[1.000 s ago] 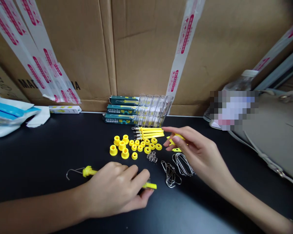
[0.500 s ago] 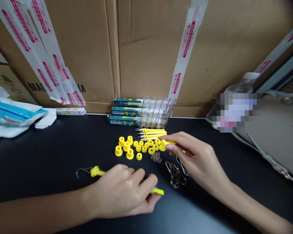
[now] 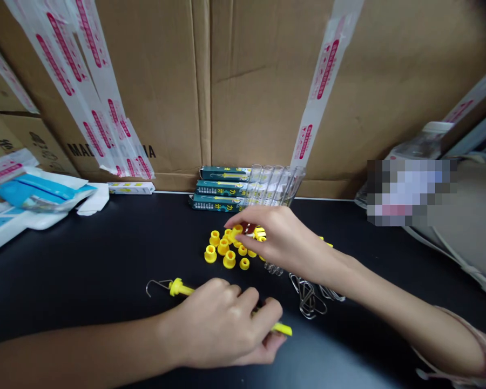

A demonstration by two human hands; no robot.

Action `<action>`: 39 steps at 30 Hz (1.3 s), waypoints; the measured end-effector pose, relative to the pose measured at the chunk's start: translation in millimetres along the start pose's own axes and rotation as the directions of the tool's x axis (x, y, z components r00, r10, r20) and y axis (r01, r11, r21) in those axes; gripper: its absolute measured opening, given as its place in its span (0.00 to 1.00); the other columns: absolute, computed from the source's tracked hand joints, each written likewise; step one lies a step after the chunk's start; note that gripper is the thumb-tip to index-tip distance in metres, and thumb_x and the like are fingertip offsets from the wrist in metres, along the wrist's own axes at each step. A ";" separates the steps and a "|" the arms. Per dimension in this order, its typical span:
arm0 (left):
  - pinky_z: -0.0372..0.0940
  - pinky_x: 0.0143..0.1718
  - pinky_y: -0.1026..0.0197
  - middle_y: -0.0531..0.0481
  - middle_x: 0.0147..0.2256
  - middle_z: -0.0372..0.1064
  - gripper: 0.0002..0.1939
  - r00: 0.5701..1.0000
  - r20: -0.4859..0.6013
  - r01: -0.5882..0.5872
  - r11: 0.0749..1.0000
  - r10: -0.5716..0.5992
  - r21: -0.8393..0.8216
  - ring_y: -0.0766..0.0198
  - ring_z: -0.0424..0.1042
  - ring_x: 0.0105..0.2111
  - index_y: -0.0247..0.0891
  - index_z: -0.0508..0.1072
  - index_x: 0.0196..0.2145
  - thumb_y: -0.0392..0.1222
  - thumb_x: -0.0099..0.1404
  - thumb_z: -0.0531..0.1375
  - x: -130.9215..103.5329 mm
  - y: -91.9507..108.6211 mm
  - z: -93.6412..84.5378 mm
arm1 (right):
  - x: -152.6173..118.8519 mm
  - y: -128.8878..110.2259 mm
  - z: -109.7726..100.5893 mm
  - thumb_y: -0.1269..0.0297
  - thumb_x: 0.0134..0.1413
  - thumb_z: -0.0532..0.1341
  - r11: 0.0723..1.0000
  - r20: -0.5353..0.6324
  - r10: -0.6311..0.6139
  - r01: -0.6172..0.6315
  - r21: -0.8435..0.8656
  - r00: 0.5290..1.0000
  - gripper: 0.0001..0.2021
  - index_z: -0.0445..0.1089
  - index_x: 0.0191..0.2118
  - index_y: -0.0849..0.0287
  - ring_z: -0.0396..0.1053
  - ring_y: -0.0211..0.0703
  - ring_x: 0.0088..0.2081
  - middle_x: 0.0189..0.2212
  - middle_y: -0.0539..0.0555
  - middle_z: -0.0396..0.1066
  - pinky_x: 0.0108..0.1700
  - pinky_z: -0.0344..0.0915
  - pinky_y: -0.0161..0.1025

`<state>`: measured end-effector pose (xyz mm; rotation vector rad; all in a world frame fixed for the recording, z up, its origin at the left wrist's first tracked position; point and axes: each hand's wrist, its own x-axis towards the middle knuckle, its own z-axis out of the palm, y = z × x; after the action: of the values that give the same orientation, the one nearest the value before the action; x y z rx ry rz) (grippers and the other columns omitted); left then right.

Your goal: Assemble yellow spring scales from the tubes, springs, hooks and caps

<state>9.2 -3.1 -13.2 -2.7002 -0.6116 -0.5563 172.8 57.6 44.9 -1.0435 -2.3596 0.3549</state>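
My left hand (image 3: 227, 324) is wrapped round a spring scale (image 3: 179, 288), gripping its middle. A yellow collar and a wire hook stick out on the left of that fist, and a yellow tip shows on the right. Over the small parts, my right hand (image 3: 283, 237) pinches a yellow cap (image 3: 237, 231) between thumb and finger. Beside it stand several more yellow caps (image 3: 229, 260) and small yellow rings (image 3: 244, 263). Yellow rods (image 3: 260, 233) behind them are mostly covered by this hand. Small springs (image 3: 274, 268) lie just below its wrist side.
Wire hooks (image 3: 308, 294) lie in a pile under my right forearm. Clear tubes (image 3: 273, 181) rest on green printed boxes (image 3: 218, 202) against a large cardboard carton (image 3: 251, 108). A plastic bottle (image 3: 425, 140) and bag (image 3: 478, 232) are at right; blue-white packaging (image 3: 48, 189) is at left.
My right hand has moved left across the small parts, from the right end of the rings to the yellow caps. The left hand keeps its hold on the spring scale. The view has shifted slightly.
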 end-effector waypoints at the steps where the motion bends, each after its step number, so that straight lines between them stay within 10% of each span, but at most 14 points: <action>1: 0.55 0.14 0.58 0.57 0.20 0.64 0.09 1.000 -0.010 0.000 1.000 0.000 -0.001 0.62 0.66 0.15 0.41 0.66 0.30 0.46 0.67 0.55 0.0 0.0 0.0 | -0.6 -0.1 0.4 0.76 0.57 0.62 1.000 0.022 -0.003 0.003 -0.006 1.000 0.11 0.76 0.45 0.59 0.77 0.42 0.38 0.39 0.53 0.80 0.42 0.70 0.37; 39: 0.63 0.17 0.61 0.52 0.22 0.71 0.10 0.998 0.000 0.063 0.998 -0.063 -0.021 0.58 0.72 0.19 0.39 0.69 0.32 0.47 0.67 0.57 -0.9 0.5 5.1 | -18.3 -1.2 21.1 0.79 0.56 0.64 0.997 0.051 -0.046 0.050 -0.064 0.998 0.11 0.74 0.43 0.60 0.66 0.50 0.45 0.43 0.55 0.75 0.50 0.65 0.49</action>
<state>10.2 -1.9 -18.2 -2.7086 -0.6965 -0.5821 170.4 42.6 21.4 -1.0165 -2.4511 0.2913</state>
